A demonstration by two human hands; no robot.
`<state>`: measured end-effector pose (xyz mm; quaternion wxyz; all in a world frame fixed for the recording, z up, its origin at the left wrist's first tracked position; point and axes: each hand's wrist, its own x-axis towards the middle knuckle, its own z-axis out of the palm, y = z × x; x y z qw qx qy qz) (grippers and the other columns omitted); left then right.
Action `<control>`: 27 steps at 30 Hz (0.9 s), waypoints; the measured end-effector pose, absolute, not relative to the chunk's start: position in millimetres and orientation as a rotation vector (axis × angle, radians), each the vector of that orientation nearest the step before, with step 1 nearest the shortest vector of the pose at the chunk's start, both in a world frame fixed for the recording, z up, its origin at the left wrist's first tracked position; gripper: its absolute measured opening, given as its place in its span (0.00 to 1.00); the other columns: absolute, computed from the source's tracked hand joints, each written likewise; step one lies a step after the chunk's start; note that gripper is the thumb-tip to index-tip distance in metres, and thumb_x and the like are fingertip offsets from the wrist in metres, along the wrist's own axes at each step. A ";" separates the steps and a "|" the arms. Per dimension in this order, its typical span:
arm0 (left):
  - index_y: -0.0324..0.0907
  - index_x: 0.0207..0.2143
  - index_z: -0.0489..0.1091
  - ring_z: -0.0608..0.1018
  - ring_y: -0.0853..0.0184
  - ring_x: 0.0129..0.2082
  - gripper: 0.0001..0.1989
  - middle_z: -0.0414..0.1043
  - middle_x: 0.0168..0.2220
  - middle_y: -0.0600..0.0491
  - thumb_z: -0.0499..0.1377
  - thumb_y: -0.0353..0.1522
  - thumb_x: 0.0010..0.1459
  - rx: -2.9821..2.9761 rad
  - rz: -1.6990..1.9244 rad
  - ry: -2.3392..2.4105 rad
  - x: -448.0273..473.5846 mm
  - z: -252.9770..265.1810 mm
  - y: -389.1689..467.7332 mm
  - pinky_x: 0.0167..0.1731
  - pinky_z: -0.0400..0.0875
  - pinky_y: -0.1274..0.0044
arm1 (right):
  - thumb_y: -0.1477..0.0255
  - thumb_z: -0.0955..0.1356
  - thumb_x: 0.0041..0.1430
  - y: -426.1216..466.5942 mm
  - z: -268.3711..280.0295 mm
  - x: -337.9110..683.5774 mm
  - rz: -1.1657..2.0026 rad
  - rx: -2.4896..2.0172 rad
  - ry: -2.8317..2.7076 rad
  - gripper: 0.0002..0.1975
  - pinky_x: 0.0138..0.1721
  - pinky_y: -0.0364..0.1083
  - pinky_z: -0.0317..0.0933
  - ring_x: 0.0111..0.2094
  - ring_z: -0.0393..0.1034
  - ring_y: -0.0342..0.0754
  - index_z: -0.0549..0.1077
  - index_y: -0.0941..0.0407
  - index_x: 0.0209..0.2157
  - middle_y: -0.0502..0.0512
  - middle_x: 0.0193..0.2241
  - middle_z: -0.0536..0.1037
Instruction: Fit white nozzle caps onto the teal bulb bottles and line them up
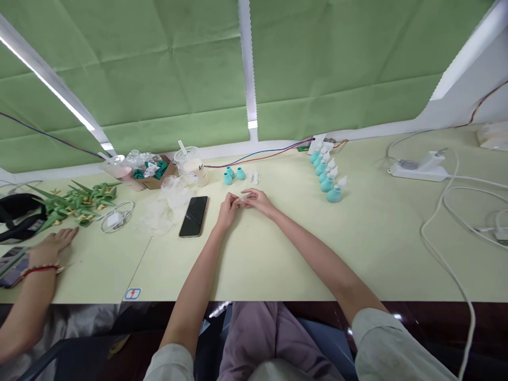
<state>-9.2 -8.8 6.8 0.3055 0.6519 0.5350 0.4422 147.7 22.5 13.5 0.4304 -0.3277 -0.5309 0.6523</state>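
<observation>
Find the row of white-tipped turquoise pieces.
In the head view, the row of white-tipped turquoise pieces is on the table, right of your right hand, its far end near the red and blue wires.

Smooth, plastic-looking bottles [334, 196]; glossy phone [193, 217]; matt tabletop [273, 259].

Colour reference. Bulb-shaped parts, row [334, 194]: turquoise bodies, white tops. Loose bulb-shaped parts [227, 178]: solid turquoise. Loose small parts [255, 178]: white. Small handled piece [242, 200]: apparently whitish; mostly covered from view. Phone [193, 217]: black face. Tabletop [273, 264]: plain pale yellow-green. Wall covering [170, 63]: solid green, divided by white strips [248, 63]. Table label [133, 293]: white field, blue border, red symbol. Leafy pieces [81, 201]: green with yellow accents. Trousers [252, 336]: mauve. Power strip [418, 169]: white.
</observation>
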 end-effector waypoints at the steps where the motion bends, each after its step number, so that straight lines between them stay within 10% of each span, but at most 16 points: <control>1: 0.43 0.35 0.59 0.69 0.71 0.27 0.08 0.68 0.26 0.58 0.50 0.39 0.61 1.734 1.158 1.424 -9.0 6.5 -8.9 0.32 0.61 0.78 | 0.71 0.73 0.46 23.2 13.1 146.8 1.617 -0.828 -1.336 0.17 0.35 0.45 0.71 0.29 0.73 0.42 0.73 0.55 0.41 0.50 0.29 0.76; 11: 0.45 0.44 0.60 0.70 0.68 0.27 0.12 0.71 0.29 0.55 0.51 0.40 0.61 1.671 1.226 1.528 -10.2 12.8 -11.3 0.32 0.62 0.77 | 0.79 0.58 0.52 69.1 0.1 206.1 0.350 -1.352 -1.511 0.17 0.48 0.51 0.60 0.42 0.66 0.51 0.71 0.58 0.42 0.59 0.38 0.73; 27: 0.45 0.42 0.64 0.70 0.68 0.27 0.09 0.70 0.26 0.57 0.50 0.35 0.60 1.684 1.260 1.515 -13.3 4.8 -8.1 0.31 0.59 0.78 | 0.70 0.67 0.55 61.9 10.3 205.8 -0.060 -1.530 -1.686 0.18 0.47 0.55 0.49 0.51 0.59 0.56 0.69 0.50 0.49 0.57 0.51 0.69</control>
